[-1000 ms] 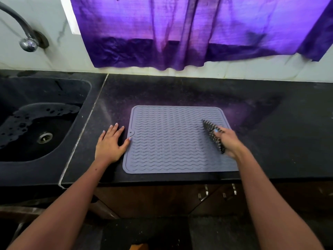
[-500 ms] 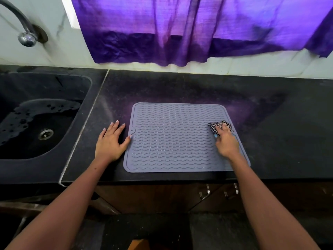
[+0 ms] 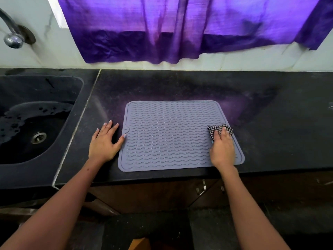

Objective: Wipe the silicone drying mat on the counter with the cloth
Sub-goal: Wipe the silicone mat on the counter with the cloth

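Note:
A grey silicone drying mat [image 3: 167, 134] with wavy ridges lies flat on the black counter [image 3: 270, 123], near its front edge. A small black-and-white checked cloth [image 3: 214, 129] lies bunched on the mat's right side. My right hand [image 3: 222, 148] lies on top of the cloth, fingers over it, pressing it onto the mat; most of the cloth is hidden under the hand. My left hand [image 3: 103, 141] rests flat on the counter just left of the mat, fingers spread, the thumb tip touching the mat's left edge.
A dark sink [image 3: 27, 123] with a wet basin and drain sits left of the counter, a metal tap [image 3: 12, 35] above it. A purple curtain [image 3: 180, 27] hangs over the back wall. Cabinet doors with handles [image 3: 202, 188] are below the counter.
My right hand has carried the cloth from mid-right of the mat to its right edge, and the cloth went from a stretched strip to a bunch under the fingers. The left hand stayed put.

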`<control>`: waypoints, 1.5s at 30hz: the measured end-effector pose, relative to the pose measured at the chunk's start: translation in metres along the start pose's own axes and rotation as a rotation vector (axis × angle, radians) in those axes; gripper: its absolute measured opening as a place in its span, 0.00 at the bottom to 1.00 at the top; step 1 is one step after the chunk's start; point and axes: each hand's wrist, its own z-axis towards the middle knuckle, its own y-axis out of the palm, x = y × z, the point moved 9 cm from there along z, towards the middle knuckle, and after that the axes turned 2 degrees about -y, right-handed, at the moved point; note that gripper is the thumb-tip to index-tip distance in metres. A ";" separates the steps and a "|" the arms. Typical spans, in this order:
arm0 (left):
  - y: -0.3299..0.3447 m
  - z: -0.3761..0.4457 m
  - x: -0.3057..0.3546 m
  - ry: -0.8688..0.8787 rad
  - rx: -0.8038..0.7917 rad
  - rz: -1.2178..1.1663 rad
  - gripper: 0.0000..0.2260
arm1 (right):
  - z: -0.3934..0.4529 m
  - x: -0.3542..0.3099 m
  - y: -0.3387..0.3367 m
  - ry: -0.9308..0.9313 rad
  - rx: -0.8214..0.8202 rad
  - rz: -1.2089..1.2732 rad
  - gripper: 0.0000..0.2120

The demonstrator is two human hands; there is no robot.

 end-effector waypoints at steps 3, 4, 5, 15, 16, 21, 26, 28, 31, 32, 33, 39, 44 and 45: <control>0.001 0.000 0.000 -0.002 0.003 0.004 0.38 | 0.007 0.002 0.002 -0.016 -0.081 0.035 0.30; 0.001 0.001 -0.001 -0.003 0.001 0.004 0.38 | 0.011 0.003 0.000 -0.027 -0.102 0.100 0.28; 0.001 0.001 -0.001 -0.005 -0.003 0.003 0.38 | 0.016 0.007 -0.002 -0.017 -0.129 0.214 0.27; 0.001 0.000 0.000 0.004 -0.029 0.012 0.40 | -0.019 0.039 -0.060 0.299 0.195 0.387 0.21; 0.001 0.001 0.000 0.004 -0.029 0.011 0.40 | -0.026 0.032 -0.049 0.234 0.164 0.291 0.22; 0.002 0.001 -0.001 0.004 -0.023 0.009 0.40 | -0.030 0.027 -0.009 0.099 0.028 0.008 0.31; 0.002 0.002 -0.001 -0.001 -0.028 0.013 0.39 | -0.013 0.039 -0.020 0.055 -0.159 0.220 0.25; 0.002 0.001 0.000 0.004 -0.027 0.017 0.39 | -0.006 0.056 -0.029 0.184 -0.175 0.490 0.21; 0.000 0.000 0.001 0.007 -0.027 0.000 0.39 | -0.005 0.074 -0.045 0.469 -0.007 0.841 0.18; 0.000 0.000 0.001 0.008 -0.025 -0.005 0.40 | -0.008 0.075 -0.053 0.499 0.074 0.747 0.19; 0.000 0.000 0.001 0.006 -0.025 -0.007 0.40 | -0.014 0.072 -0.061 0.499 0.146 0.617 0.20; 0.001 0.001 -0.001 0.009 -0.029 0.003 0.40 | -0.046 0.036 -0.017 0.185 0.076 0.014 0.29; 0.001 0.001 0.000 0.003 -0.020 0.012 0.39 | -0.037 0.035 -0.012 0.029 0.015 0.016 0.28; 0.001 0.002 0.000 0.001 -0.021 0.014 0.39 | -0.034 0.037 -0.014 0.014 0.004 0.060 0.27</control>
